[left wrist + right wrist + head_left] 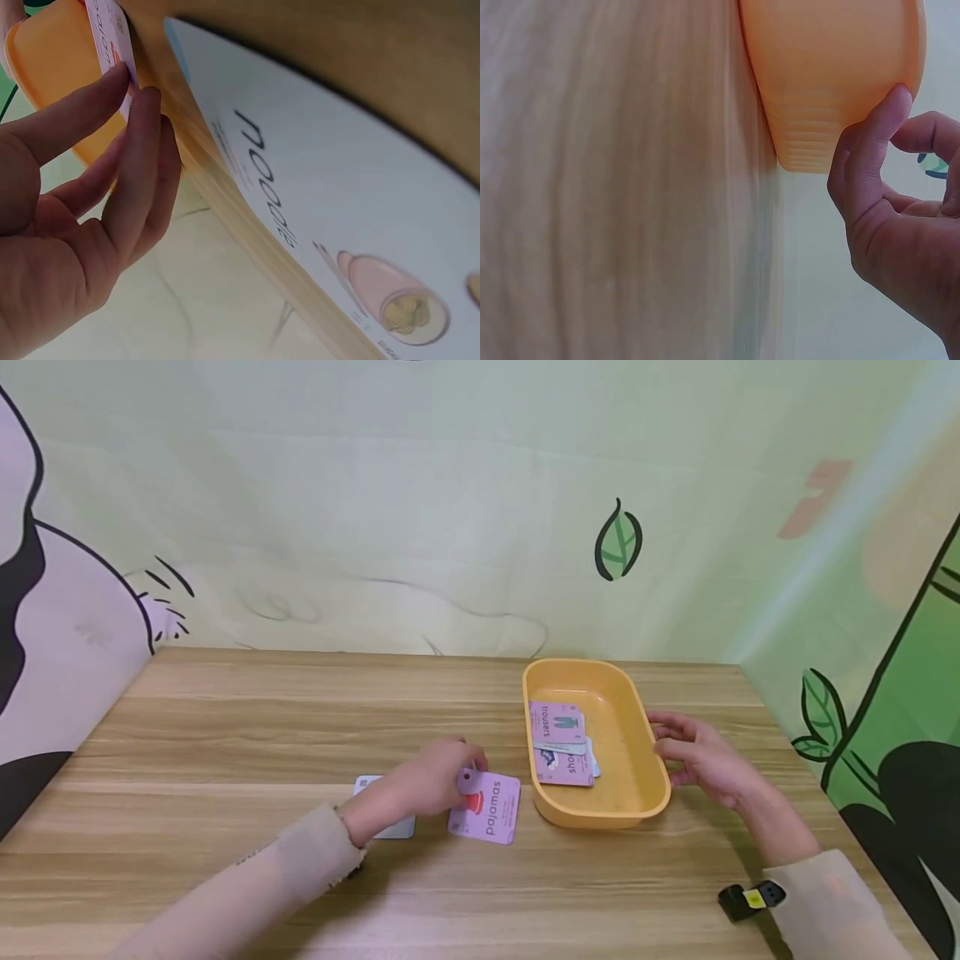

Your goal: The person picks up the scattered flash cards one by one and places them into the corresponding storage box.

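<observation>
My left hand [427, 777] pinches a purple "pajamas" flash card [498, 814] by its edge between thumb and fingers, left of a yellow plastic basket [630, 789]. A pale "noodle" flash card [300, 187] lies on the table; in the head view my left hand and wrist partly cover it. Inside the basket, along its left side, are several overlapping cards, a purple "trousers" card [557, 721] on top. My right hand [708, 760] rests its fingertips against the outside of the basket's right wall, close under the rim, with loosely bent fingers.
The wooden table [262, 718] ends at the back against a pale green printed cloth wall [375, 527]. A black wrist device [750, 900] sits at the right sleeve, low over the table.
</observation>
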### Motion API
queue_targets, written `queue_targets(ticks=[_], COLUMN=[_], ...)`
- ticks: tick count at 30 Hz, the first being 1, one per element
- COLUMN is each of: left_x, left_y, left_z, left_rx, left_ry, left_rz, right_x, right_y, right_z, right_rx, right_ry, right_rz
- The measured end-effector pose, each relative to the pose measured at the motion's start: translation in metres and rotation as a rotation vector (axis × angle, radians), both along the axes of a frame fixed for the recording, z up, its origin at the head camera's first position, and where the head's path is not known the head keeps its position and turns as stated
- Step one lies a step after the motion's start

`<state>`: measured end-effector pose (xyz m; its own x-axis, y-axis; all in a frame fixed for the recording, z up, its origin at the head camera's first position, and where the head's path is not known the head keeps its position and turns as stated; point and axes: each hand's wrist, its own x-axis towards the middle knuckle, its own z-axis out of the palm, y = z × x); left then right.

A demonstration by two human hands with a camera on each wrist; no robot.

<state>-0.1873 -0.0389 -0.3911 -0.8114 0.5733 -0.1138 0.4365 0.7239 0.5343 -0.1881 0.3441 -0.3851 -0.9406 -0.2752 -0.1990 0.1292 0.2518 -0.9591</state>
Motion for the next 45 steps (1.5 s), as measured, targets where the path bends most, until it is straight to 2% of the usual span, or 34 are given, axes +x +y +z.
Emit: queue_targets(ticks=[6,8,15,23,28,32,39,45], left_x=[-0.005,-0.006,-0.009,-0.014,-0.018,-0.02,-0.026,-0.034], left_y=[-0.005,-0.007,-0.02,-0.038,-0.039,-0.032,-0.009,0.013], left_z=[0.002,0.003,0.008,0.013,0.02,0.026,0.032,0.033], left_rx=[0.083,0.131,0.354,0.545,0.63,0.662,0.728,0.736], left_ry=[-0.055,-0.103,-0.379,-0.531,-0.588,-0.595,-0.594,-0.61], left_rz=[-0.016,-0.012,0.015,-0.019,-0.001,0.023,0.019,0.048], right_x=[-0.001,-0.001,-0.001,0.0,0.0,0.0,0.0,0.0], right_y=[0.001,0.001,0.001,0.0,0.0,0.0,0.001,0.0], right_z=[-0.001,-0.001,-0.001,-0.001,0.0,-0.001,-0.002,-0.001], right_rx=[-0.006,-0.005,-0.003,-0.006,-0.005,-0.003,0.0,-0.002], right_ry=[0.002,0.003,0.005,0.003,0.005,0.006,0.008,0.01], right_rz=[0.001,0.001,0.003,0.002,0.005,0.007,0.008,0.006])
